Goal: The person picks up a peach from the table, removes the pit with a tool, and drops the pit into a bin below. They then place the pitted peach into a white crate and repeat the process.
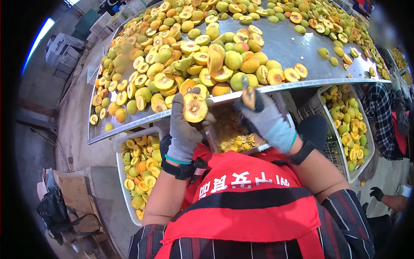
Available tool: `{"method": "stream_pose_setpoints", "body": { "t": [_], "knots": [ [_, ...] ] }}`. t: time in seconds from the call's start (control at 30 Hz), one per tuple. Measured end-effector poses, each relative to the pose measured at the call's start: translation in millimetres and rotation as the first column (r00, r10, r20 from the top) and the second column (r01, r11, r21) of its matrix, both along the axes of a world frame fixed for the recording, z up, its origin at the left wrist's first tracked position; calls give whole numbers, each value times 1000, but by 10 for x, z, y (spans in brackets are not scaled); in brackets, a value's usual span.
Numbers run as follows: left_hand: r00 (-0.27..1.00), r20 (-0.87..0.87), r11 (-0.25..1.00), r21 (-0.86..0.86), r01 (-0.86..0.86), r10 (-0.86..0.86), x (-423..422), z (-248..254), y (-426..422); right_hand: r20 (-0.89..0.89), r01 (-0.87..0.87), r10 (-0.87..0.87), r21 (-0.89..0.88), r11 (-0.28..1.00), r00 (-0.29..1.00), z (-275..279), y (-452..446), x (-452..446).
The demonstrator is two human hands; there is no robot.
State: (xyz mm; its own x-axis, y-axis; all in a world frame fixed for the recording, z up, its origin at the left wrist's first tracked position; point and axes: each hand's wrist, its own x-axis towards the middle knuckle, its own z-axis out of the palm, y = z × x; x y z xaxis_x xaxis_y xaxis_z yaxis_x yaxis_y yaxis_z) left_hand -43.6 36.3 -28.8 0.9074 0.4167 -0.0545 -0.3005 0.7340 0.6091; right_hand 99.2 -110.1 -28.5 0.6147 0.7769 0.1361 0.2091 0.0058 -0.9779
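My left hand, in a grey glove, holds a halved yellow fruit with its cut face and brown centre turned up, near the table's front edge. To its right, my right hand, in a grey and light-blue glove, is closed round a small tool with a brownish handle or part, blurred by motion. Below and between the hands sits a bin with yellow fruit pieces in it. Many whole and halved fruits are heaped on the metal table just beyond my hands.
A white crate of halved fruit stands at the lower left, another at the right. Cardboard boxes and a black bag lie on the left floor. At the right edge are a co-worker's plaid sleeve and a black-gloved hand.
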Motion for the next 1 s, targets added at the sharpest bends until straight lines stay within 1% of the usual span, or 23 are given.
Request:
{"method": "stream_pose_setpoints", "body": {
  "t": [0.03,0.07,0.1,0.17,0.2,0.23,0.27,0.3,0.33,0.37,0.43,0.47,0.5,0.57,0.6,0.63,0.7,0.77,0.8,0.83,0.9,0.97,1.0],
  "knots": [
    [970,-122,977,61,-206,212,71,44,-90,-365,-115,104,-9,993,925,-25,-7,-73],
    [978,-63,980,49,-193,196,99,18,-117,-576,-168,153,27,985,803,126,-12,-198],
    [979,-59,980,49,-193,196,151,26,-181,-603,-183,187,69,981,776,81,42,-265],
    [961,-30,961,-22,-276,276,248,91,-353,-655,-268,203,1,963,728,137,123,-296],
    [965,-37,965,-35,-261,259,247,140,-421,-556,-278,174,-106,955,813,186,123,-272],
    [967,-40,967,-34,-254,253,211,111,-420,-559,-271,169,-105,957,812,149,126,-247],
    [986,52,980,-129,-150,158,176,59,-396,-316,-184,154,-66,981,936,71,132,-204],
    [985,154,976,-213,-36,71,175,74,-394,-50,-110,110,-5,994,993,-9,143,-144],
    [994,7,976,-187,-108,111,167,124,-427,380,-43,44,-9,999,924,-86,151,-50],
    [993,7,975,-192,-112,116,143,95,-394,380,-48,50,-14,999,924,-18,99,-26],
    [988,49,958,-241,153,-146,77,36,-269,528,-74,146,-155,985,837,251,8,2],
    [995,-95,953,-300,-37,8,103,59,-324,521,11,118,-238,971,845,297,-5,9],
    [995,-95,954,-298,-37,9,88,54,-312,521,11,117,-236,972,845,259,-15,25],
    [1000,20,971,-241,0,5,60,-1,-265,370,-39,80,-118,992,926,187,-41,29],
    [977,-96,961,-185,-205,189,80,-85,-239,232,-76,139,-262,962,963,267,-108,-61],
    [977,-97,961,-187,-204,188,73,-113,-239,265,-140,207,-251,958,942,247,-142,-111],
    [939,-100,945,28,-327,328,91,-54,-270,337,-124,257,-369,921,906,355,-175,-216],
    [938,-101,943,7,-331,330,95,-34,-292,358,-129,248,-325,937,900,259,-142,-203],
    [924,-103,928,102,-358,368,94,-13,-315,379,-135,239,-280,950,894,230,-126,-199],
    [909,-101,904,195,-380,404,95,13,-341,376,-132,235,-279,951,896,231,-122,-206],
    [897,-95,883,250,-398,431,118,120,-419,352,-164,290,-346,924,890,265,-112,-219],
    [884,-85,857,302,-417,460,122,138,-441,327,-178,292,-336,925,899,297,-114,-227],
    [872,-68,807,418,-416,485,115,126,-430,303,-193,295,-324,926,906,314,-112,-234]
  ]
}}
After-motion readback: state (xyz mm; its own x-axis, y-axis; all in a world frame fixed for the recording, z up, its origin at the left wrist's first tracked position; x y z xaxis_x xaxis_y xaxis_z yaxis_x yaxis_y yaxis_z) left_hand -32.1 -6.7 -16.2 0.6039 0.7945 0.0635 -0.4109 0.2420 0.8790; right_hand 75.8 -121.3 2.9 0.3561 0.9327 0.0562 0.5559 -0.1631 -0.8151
